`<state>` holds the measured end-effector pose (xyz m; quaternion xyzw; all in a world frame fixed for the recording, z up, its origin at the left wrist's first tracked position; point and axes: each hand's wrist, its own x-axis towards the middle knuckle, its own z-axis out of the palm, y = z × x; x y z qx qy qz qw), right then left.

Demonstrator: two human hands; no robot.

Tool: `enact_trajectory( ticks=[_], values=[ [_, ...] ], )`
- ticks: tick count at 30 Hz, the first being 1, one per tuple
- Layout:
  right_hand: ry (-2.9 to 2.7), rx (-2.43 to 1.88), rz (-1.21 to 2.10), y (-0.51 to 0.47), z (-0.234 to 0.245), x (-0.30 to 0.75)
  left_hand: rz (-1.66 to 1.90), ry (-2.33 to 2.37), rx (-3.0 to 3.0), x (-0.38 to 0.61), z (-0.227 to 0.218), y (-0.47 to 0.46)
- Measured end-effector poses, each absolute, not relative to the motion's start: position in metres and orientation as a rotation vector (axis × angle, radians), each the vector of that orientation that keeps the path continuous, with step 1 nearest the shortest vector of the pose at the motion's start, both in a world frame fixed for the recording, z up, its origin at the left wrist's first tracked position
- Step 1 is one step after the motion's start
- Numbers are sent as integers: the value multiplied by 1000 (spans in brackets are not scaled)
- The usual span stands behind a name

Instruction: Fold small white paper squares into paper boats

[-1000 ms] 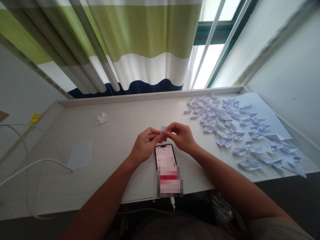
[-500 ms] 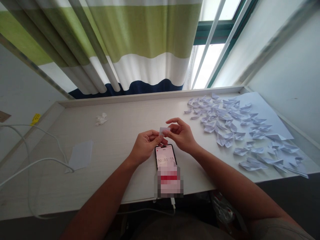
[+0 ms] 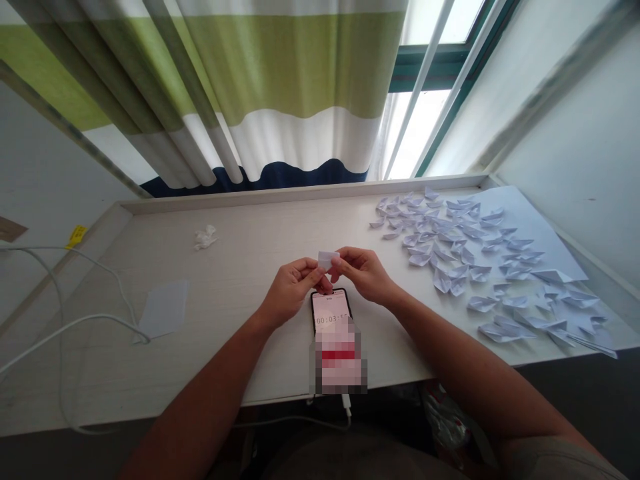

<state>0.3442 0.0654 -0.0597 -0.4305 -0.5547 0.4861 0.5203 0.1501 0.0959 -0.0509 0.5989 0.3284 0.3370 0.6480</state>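
Note:
A small folded white paper piece (image 3: 327, 258) is pinched between both my hands above the desk's middle. My left hand (image 3: 291, 289) grips its left side with closed fingers. My right hand (image 3: 364, 272) is closed on its right side. Just below my hands a phone (image 3: 331, 315) lies on the desk showing a running timer. To the right, several small folded paper pieces (image 3: 453, 243) lie spread out, partly on a large white sheet (image 3: 525, 223).
A pale wooden desk (image 3: 240, 253) runs under a window with a striped curtain (image 3: 260, 87). A blank paper slip (image 3: 164, 308) and white cables (image 3: 70, 320) lie at the left. A crumpled white scrap (image 3: 205, 237) sits further back.
My right hand's fingers opened briefly half a second ago and are closed on the paper piece again. The view shifted slightly.

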Motion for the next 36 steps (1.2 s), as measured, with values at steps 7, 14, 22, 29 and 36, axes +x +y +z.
enact_trajectory(
  ticks=[7, 14, 22, 29, 36],
  values=[
    [-1290, -1123, 987, 64, -67, 340, 1036, 1013, 1478, 151, -61, 99],
    [-1347, -984, 863, 60, -71, 337, 977, 866, 1286, 152, -57, 99],
    [-1145, -857, 1212, 64, -70, 334, 1063, 846, 1325, 156, -60, 97],
    [-1151, -784, 1395, 65, -70, 338, 1026, 779, 1311, 155, -58, 96],
    [-1310, -928, 1106, 63, -75, 332, 1171, 858, 1416, 155, -65, 99]
  ],
)
